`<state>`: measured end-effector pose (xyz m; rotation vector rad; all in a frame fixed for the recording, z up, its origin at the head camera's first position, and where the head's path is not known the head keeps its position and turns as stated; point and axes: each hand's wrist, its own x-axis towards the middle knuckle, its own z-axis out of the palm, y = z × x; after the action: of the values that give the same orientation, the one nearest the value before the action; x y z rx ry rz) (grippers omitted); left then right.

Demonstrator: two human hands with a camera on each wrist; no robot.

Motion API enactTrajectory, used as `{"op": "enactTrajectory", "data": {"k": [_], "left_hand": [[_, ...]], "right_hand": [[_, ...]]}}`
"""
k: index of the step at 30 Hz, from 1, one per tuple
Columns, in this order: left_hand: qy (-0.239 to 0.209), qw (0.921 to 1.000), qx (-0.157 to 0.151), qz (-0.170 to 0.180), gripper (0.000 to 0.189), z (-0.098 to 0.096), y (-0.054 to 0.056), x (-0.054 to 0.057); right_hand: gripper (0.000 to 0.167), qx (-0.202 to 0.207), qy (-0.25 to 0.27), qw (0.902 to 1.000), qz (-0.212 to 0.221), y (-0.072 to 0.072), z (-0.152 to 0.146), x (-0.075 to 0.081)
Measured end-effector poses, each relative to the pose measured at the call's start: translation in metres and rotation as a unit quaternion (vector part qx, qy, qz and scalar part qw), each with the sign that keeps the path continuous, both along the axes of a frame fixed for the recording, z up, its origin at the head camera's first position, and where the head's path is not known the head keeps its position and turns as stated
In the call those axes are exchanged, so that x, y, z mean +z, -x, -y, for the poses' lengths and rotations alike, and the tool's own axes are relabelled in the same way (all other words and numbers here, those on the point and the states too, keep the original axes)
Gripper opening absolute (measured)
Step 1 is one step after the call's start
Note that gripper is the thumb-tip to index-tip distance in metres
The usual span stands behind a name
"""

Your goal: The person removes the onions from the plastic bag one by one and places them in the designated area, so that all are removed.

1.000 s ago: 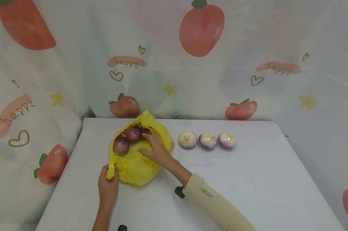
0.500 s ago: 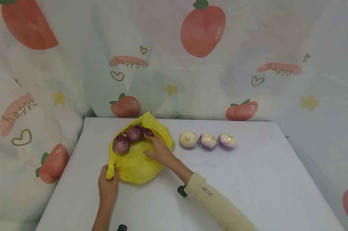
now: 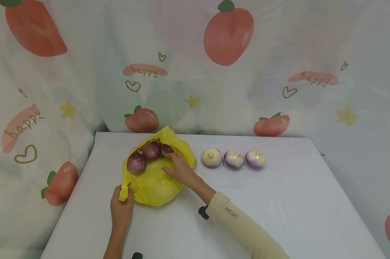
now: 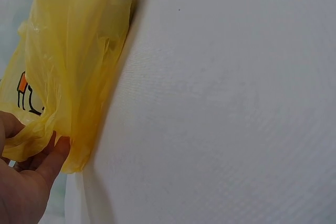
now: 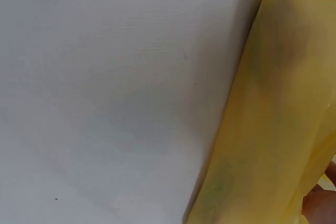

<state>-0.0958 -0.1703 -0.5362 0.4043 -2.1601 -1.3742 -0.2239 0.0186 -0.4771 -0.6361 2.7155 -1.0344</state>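
Note:
A yellow plastic bag (image 3: 159,187) lies on the left of the table with its mouth spread. My left hand (image 3: 121,207) pinches the bag's near left edge; the left wrist view shows the bunched plastic between thumb and fingers (image 4: 55,161). Inside the mouth are purple onions: one at the left (image 3: 136,163), one in the middle (image 3: 152,150), and one at the right (image 3: 167,149), partly covered. My right hand (image 3: 180,169) reaches into the mouth, its fingers at the right onion and its thumb spread away from it. In the right wrist view, bag plastic mostly hides that hand.
To the bag's right stand three pale bulbs with purple sides in a row: left bulb (image 3: 211,157), middle bulb (image 3: 234,159), right bulb (image 3: 255,159). They rest on a white table (image 3: 298,201). A printed cloth (image 3: 195,82) hangs behind and at the sides.
My right hand has moved slightly to the right inside the bag's mouth, and more of the right onion shows. The left hand keeps its hold on the bag.

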Motion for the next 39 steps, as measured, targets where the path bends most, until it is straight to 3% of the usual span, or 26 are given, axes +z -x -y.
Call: {"op": "enactTrajectory", "data": {"k": [6, 13, 23, 34, 39], "left_hand": [[-0.005, 1.0, -0.002, 0.001, 0.017, 0.001, -0.001, 0.0], [-0.021, 0.9997, -0.005, 0.016, 0.018, 0.0, -0.003, 0.002], [-0.033, 0.9994, -0.008, 0.004, 0.019, 0.001, -0.003, 0.001], [-0.105, 0.9938, -0.032, 0.015, 0.021, 0.001, -0.003, 0.004], [-0.123, 0.9915, -0.032, 0.028, 0.021, 0.001, -0.004, 0.005]], "right_hand": [[0.057, 0.001, -0.021, 0.9996, -0.019, -0.001, 0.004, 0.004], [0.062, 0.0, -0.104, 0.9939, -0.037, -0.002, 0.008, 0.006], [0.052, 0.0, -0.233, 0.9687, -0.085, -0.003, 0.006, 0.007], [0.035, -0.047, -0.298, 0.9399, -0.161, 0.001, 0.001, 0.007], [0.022, -0.058, -0.305, 0.935, -0.171, 0.004, -0.003, 0.008]]}}
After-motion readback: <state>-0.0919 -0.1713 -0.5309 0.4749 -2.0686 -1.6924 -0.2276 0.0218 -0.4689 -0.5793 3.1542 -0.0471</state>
